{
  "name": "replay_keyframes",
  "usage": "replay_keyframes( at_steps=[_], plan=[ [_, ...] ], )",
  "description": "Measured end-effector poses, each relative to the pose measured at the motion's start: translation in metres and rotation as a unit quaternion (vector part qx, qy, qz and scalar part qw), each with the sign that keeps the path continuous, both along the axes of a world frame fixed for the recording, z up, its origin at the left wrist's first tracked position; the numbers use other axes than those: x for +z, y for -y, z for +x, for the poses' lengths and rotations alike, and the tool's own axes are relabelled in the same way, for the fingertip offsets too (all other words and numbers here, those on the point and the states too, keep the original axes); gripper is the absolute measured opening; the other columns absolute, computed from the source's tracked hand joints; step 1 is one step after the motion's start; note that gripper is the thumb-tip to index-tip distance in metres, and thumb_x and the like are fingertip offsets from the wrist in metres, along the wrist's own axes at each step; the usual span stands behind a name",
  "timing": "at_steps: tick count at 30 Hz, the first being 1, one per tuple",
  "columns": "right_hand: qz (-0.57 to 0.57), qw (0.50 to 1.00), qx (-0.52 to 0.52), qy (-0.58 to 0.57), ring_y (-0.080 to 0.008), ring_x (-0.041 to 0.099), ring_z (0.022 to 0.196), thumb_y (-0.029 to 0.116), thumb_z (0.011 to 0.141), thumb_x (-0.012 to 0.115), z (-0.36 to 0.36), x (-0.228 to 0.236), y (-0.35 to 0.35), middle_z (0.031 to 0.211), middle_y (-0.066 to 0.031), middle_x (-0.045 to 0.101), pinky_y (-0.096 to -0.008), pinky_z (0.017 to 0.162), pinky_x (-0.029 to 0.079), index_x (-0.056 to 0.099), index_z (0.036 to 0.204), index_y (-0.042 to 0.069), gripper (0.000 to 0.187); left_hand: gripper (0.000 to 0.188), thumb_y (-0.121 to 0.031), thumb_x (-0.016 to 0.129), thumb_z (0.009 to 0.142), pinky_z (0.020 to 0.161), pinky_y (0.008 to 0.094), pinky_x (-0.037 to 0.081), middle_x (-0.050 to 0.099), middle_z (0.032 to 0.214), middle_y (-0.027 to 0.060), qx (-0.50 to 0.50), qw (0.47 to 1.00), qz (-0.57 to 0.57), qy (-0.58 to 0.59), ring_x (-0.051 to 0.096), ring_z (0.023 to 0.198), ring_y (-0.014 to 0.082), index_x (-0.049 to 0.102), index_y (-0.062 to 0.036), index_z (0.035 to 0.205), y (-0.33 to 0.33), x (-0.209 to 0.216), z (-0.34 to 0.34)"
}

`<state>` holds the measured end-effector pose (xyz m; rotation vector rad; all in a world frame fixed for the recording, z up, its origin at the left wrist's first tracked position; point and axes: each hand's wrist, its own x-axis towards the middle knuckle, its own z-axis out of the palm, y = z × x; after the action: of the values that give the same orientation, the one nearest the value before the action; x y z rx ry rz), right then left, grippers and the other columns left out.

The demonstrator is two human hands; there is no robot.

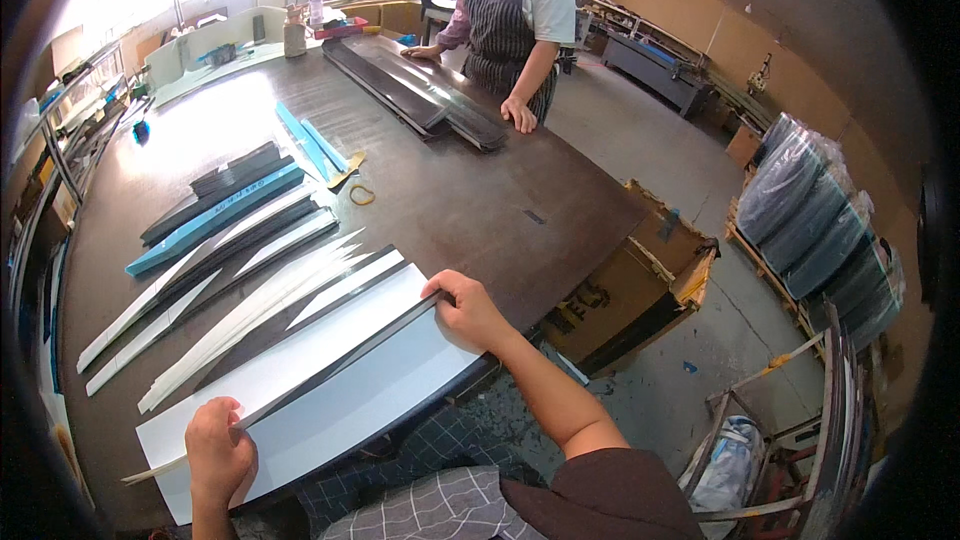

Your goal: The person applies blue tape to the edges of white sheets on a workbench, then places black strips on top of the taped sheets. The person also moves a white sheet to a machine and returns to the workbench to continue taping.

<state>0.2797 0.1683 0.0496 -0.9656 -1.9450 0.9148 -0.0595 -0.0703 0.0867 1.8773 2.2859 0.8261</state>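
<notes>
Near the table's front edge, a long narrow dark strip (340, 362) runs slantwise over white sheets. My right hand (468, 314) pinches its far end, thumb on top. My left hand (218, 452) is closed at its near end, fingers curled; a thin cream sliver (155, 472) sticks out to the left of that hand. On the strip's far side lies one white sheet (285, 372); a pale bluish-white sheet (375, 395) extends on its near side. Just beyond them, several pointed white strips (255, 315) lie fanned out on the brown table (480, 210).
Dark strips (235, 170), blue strips (215, 218) and a yellow ring (361, 195) lie farther back. A co-worker (515, 25) stands at the far side by long dark panels (400, 90). A cardboard box (630, 290) stands off the right edge; wrapped panels (815, 210) and a metal rack (830, 410) are farther right.
</notes>
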Motion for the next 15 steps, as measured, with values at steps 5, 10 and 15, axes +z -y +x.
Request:
replay_keyframes(
  at_steps=[5, 10, 15],
  plan=[
    [-0.019, 1.0, 0.011, -0.01, -0.032, 0.064, 0.092, -0.007, 0.081, 0.052, -0.0039, 0.001, -0.0002, 0.098, -0.0171, 0.065, -0.0371, 0.085, 0.05, 0.061, 0.097, 0.0, 0.02, 0.031, 0.005, 0.055, 0.065, 0.068, 0.0412, 0.049, 0.062, 0.083, 0.0184, -0.021, 1.0, -0.005, 0.02, 0.061, 0.074, 0.0341, 0.059, 0.0015, 0.095, 0.0037, -0.007, -0.0097],
    [0.061, 0.998, 0.01, -0.026, -0.0319, 0.064, 0.097, -0.009, 0.081, 0.049, -0.0028, -0.0068, 0.0009, 0.104, -0.0177, 0.064, -0.0374, 0.091, 0.05, 0.06, 0.109, -0.001, 0.032, 0.033, 0.006, 0.054, 0.065, 0.066, 0.04, 0.048, 0.06, 0.081, 0.017, -0.039, 0.999, 0.012, -0.004, 0.059, 0.072, 0.0323, 0.058, 0.001, 0.097, -0.0016, -0.008, -0.0056],
    [0.058, 0.998, 0.036, -0.008, -0.0307, 0.064, 0.098, -0.011, 0.081, 0.047, -0.0036, -0.0059, 0.0008, 0.107, -0.0184, 0.065, -0.0365, 0.092, 0.05, 0.059, 0.113, -0.003, 0.035, 0.031, 0.006, 0.054, 0.066, 0.066, 0.0401, 0.047, 0.058, 0.081, 0.0167, -0.037, 0.999, -0.009, 0.004, 0.059, 0.074, 0.0323, 0.056, 0.0005, 0.096, -0.0018, -0.0096, -0.0069]
  ],
)
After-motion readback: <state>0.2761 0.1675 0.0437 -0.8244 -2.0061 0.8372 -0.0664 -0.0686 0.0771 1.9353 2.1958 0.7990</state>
